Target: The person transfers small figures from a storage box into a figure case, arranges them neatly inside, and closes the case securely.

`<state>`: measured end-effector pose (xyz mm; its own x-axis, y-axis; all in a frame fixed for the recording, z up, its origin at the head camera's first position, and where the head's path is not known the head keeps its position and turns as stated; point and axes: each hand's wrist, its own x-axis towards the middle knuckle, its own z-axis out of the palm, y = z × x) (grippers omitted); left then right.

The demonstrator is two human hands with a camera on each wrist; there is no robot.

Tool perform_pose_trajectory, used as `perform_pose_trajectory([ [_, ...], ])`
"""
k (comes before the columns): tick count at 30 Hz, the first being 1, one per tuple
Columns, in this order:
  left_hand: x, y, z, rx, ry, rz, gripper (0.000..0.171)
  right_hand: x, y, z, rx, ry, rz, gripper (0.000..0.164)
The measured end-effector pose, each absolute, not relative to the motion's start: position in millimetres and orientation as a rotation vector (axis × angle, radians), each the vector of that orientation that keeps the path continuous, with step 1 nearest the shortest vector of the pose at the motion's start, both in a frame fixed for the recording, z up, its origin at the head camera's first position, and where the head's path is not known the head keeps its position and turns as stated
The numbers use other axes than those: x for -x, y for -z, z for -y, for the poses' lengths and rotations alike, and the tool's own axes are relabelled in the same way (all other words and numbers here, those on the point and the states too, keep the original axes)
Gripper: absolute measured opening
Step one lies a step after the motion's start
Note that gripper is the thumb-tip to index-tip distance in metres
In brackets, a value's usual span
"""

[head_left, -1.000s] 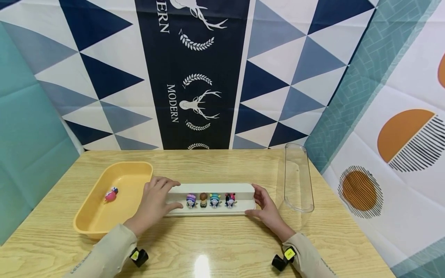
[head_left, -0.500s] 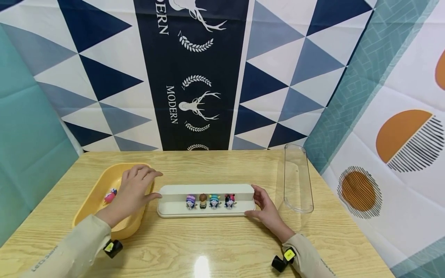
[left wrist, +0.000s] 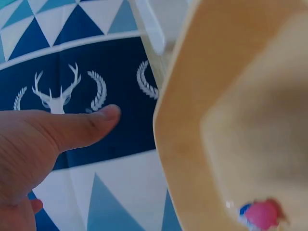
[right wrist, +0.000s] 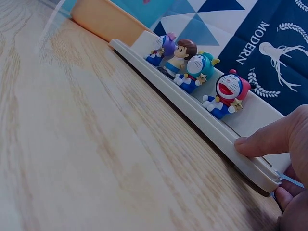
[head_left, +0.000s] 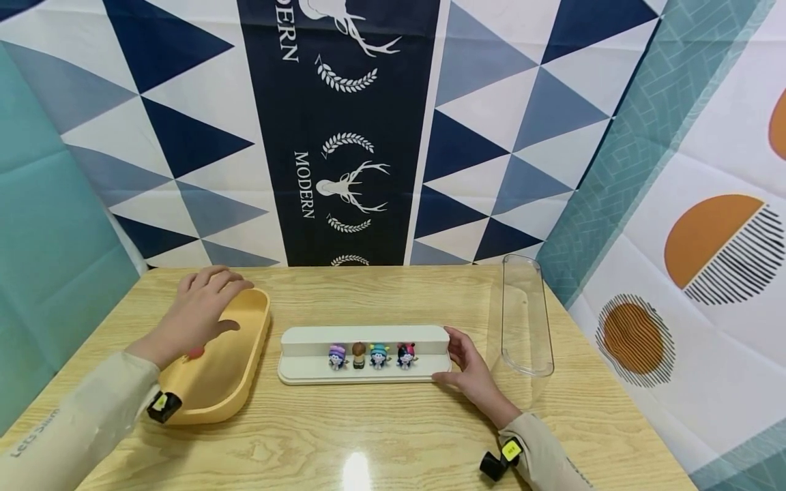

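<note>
— Where is the left hand?
— Left of the frame in the head view: the left hand is above the yellow tray, fingers loosely extended and the thumb held wide of them, with nothing in its grip.

— And the tray?
— One toy figure with a pink body lies in it, at the lower right of the left wrist view. From the head camera, the hand and wrist hide most of that figure.

— What about the right hand?
— The right hand, right of centre and low, grips the right end of the white stepped stand. In the right wrist view the thumb presses on the front edge, and the other fingers, partly hidden, are around the end.

— What is on the stand?
— Four figures in a row on the lower step, at the lower centre of the head view. From left to right: a purple-hatted one, a brown-haired one, a teal-hooded one and a red-hooded one. The widest gap is before the last.

— Anything farther right?
— A clear container, on the wooden table.
</note>
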<state>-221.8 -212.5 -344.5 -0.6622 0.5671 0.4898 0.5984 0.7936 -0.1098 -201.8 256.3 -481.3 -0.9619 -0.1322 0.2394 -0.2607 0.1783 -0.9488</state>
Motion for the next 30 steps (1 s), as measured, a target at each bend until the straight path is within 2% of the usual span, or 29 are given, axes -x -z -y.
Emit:
perform_pose_trajectory([
  [8, 233.4, 346.8, 233.1, 0.977, 0.039, 2.645, 0.092, 200.8, 483.3, -256.1, -0.404, -1.916, 2.328, 0.088],
  [18, 249.5, 358.7, 259.2, 1.028, -0.117, 2.76, 0.09, 201.0, 480.4, -258.5, -0.396, -1.886, 2.335, 0.088],
  [22, 255.7, 366.5, 268.8, 1.06, -0.151, 2.751, 0.081, 201.3, 481.9, -259.2, -0.403, -1.888, 2.333, 0.088],
  [30, 268.0, 381.3, 279.7, 1.153, -0.307, 2.732, 0.045, 202.0, 482.3, -258.2, -0.417, -1.895, 2.323, 0.088],
])
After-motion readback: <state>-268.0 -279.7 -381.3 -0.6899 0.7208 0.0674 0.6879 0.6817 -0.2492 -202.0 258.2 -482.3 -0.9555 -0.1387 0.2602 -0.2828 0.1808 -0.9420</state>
